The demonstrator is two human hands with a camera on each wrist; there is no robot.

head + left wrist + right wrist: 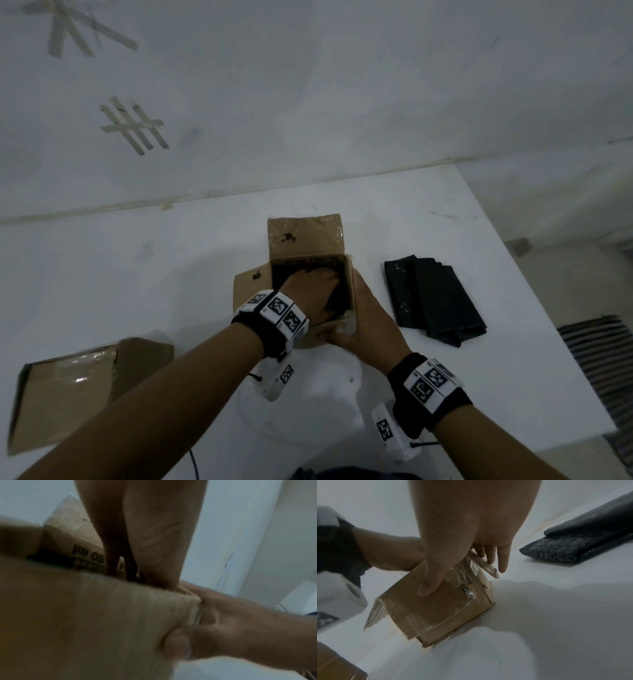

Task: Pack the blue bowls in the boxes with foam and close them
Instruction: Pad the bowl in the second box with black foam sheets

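Still mid-packing: left hand (313,289) reaches into the open box (310,240) on the tabletop (137,274), fingers flat on dark foam, grip state unclear. Right hand (364,317) clasps the box's corner. No blue bowl visible. Spare foam (433,299) lies near; second box (68,387) sits unpacked, flaps unclosed.

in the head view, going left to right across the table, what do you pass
closed cardboard box → left hand reaching inside the open cardboard box → right hand gripping that box's right side → stack of dark foam sheets
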